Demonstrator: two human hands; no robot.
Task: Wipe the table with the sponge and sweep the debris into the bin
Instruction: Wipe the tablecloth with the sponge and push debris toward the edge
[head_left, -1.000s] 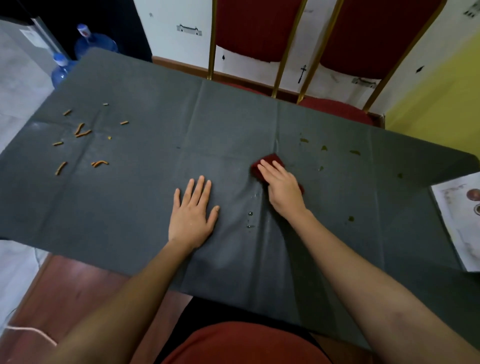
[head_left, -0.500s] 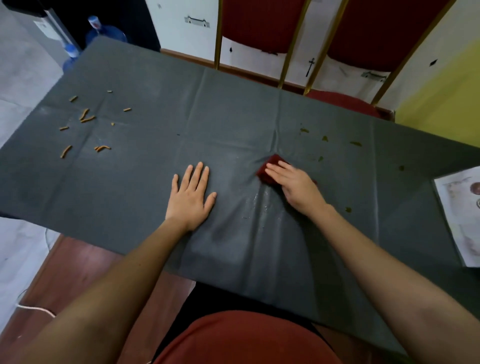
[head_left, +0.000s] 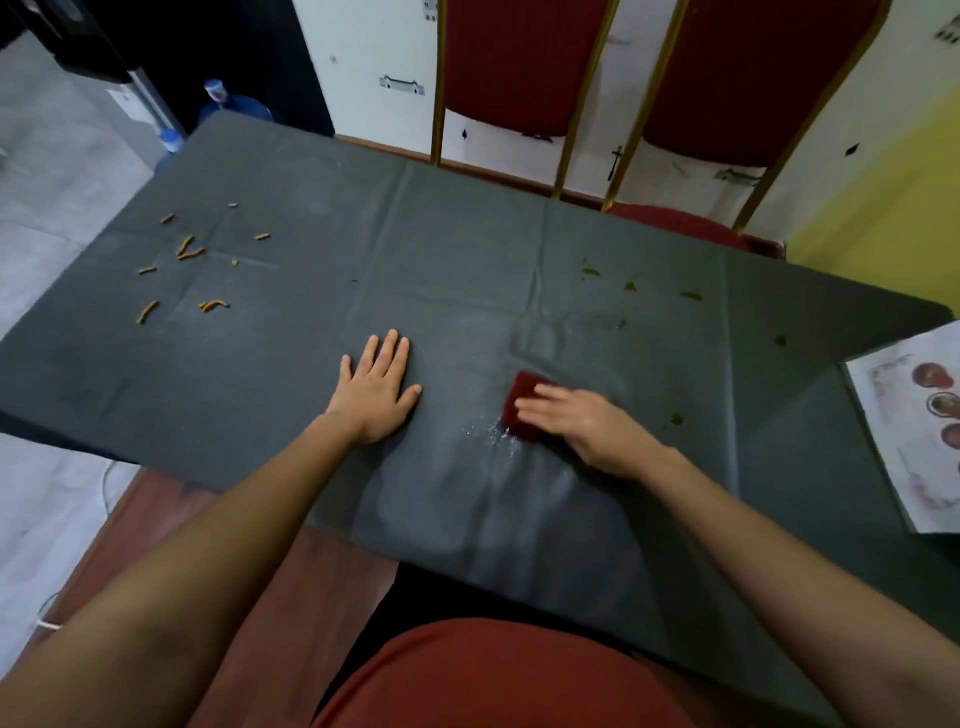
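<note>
While the right hand (head_left: 582, 423) presses flat on the sponge (head_left: 522, 402), it looks soft, wet; grip its sides.

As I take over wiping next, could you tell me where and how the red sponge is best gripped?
Grip the sponge from above, probably across its two side edges: it lies flat on the cloth, its far-left end exposed, with the right hand pressed on top.
</note>
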